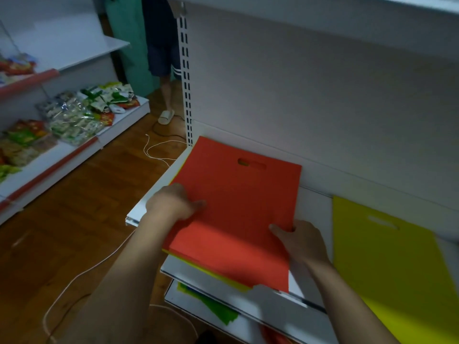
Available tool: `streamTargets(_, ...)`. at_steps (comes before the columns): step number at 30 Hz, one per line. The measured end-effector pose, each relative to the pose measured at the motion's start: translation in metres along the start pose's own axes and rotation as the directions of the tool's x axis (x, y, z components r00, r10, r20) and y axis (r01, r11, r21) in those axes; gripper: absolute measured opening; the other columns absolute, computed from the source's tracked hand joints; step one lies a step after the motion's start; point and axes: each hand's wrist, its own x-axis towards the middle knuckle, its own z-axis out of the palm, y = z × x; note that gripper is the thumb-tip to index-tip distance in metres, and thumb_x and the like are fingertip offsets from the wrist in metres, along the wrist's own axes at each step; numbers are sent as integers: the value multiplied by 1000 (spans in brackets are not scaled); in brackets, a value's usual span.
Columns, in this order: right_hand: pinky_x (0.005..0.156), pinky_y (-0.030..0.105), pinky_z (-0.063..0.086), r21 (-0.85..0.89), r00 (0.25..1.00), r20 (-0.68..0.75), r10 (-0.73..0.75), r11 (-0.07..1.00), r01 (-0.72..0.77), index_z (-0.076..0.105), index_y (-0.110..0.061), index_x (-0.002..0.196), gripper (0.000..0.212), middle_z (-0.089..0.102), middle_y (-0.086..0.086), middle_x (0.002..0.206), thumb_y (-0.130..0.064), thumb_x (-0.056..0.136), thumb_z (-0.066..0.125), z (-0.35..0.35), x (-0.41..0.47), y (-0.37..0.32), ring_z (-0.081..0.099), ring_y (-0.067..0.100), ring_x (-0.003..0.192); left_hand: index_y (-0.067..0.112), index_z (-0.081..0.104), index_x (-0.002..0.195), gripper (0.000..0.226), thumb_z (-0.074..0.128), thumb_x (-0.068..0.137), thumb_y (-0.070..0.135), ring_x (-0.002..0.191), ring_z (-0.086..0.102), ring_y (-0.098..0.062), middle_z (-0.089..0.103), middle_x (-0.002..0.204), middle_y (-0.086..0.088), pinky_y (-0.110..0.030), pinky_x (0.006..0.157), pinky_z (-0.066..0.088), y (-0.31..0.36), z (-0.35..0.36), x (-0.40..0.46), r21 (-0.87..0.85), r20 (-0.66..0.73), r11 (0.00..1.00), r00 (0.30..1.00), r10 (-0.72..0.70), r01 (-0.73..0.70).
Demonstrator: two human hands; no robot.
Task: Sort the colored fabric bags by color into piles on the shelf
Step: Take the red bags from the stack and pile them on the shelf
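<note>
While scanning from left, I note snack packets (74, 115) on far shelving, wooden floor (82, 194) between. Left hand (171, 202) grips left edge of red bag (236, 209) — topmost on mixed stack on white shelf (313, 207). Right hand (298, 238) pinches its right edge. Yellow bag (397, 264) lies apart, right.

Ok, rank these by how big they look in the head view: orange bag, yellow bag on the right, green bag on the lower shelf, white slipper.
1. orange bag and yellow bag: too alike to rank; the yellow is cut off by the frame.
2. green bag, partly hidden.
3. white slipper, farthest away.
</note>
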Motion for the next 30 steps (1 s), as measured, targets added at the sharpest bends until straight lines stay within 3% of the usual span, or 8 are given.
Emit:
streamTargets(3, 69, 31, 44, -57, 1000, -17, -12, 998, 11, 66, -16, 83, 38, 70, 7, 94, -53, 87, 59, 2, 1, -1, 64, 28, 95, 7, 59, 111, 66, 57, 82, 66, 103, 61, -31, 64, 114, -13, -36, 79, 49, 0, 3, 10, 14, 33, 1000, 999, 27, -27)
streamTargets(6, 65, 32, 38, -103, 997, -61, -41, 994, 35, 53, -17, 70, 37, 67, 10, 90, -45, 93, 52, -3, -2, 1, 63, 31, 93, 9, 60, 111, 52, 51, 90, 56, 105, 61, -32, 63, 114, -14, -37, 83, 52, -3, 11, 8, 13, -32, 998, 997, 65, -64)
streamTargets(8, 69, 34, 40, -193, 988, -131, -77, 980, 50, 53, -16, 75, 35, 68, 12, 95, -44, 95, 48, -11, -7, 6, 62, 33, 95, 11, 62, 111, 47, 50, 92, 52, 103, 61, -32, 64, 112, -15, -36, 83, 52, -5, 16, 4, -6, -81, 995, 992, 99, -100)
streamTargets(12, 78, 37, 44, -367, 953, -247, -177, 927, 77, 59, -11, 96, 35, 67, 16, 102, -42, 97, 43, -36, -17, 16, 62, 34, 99, 16, 54, 74, 36, 57, 90, 48, 91, 61, -35, 65, 92, -15, -31, 68, 41, 8, 24, -16, -113, -176, 966, 962, 210, -232)
streamTargets(14, 80, 38, 44, -393, 947, -265, -185, 917, 69, 59, -10, 100, 36, 67, 17, 104, -41, 98, 42, -52, -22, 28, 62, 35, 100, 20, 44, 60, 43, 62, 89, 46, 83, 58, -34, 58, 79, -13, -30, 63, 34, 26, 24, -36, -143, -205, 948, 946, 251, -283)
streamTargets(20, 83, 40, 43, -397, 916, -378, -132, 917, -32, 58, -8, 105, 37, 66, 19, 105, -40, 98, 41, -119, -39, 103, 62, 36, 101, 18, 48, 54, 47, 73, 77, 50, 62, 48, -24, 49, 54, 2, -29, 57, 31, 106, 44, -91, -181, -112, 912, 929, 352, -368)
streamTargets(26, 82, 42, 45, -361, 879, -475, -26, 917, -168, 57, -5, 109, 38, 66, 25, 101, -39, 98, 42, -193, -54, 210, 63, 40, 96, 20, 40, 55, 49, 65, 84, 51, 85, 59, -30, 40, 60, 5, -29, 61, 29, 236, 86, -148, -87, -129, 857, 858, 497, -509)
streamTargets(30, 81, 42, 44, -302, 871, -485, 76, 921, -248, 55, -4, 107, 37, 64, 27, 103, -36, 99, 39, -242, -64, 292, 61, 42, 99, 18, 42, 57, 48, 63, 87, 49, 86, 60, -31, 44, 61, 3, -30, 60, 30, 316, 122, -188, -85, -114, 809, 813, 572, -581)
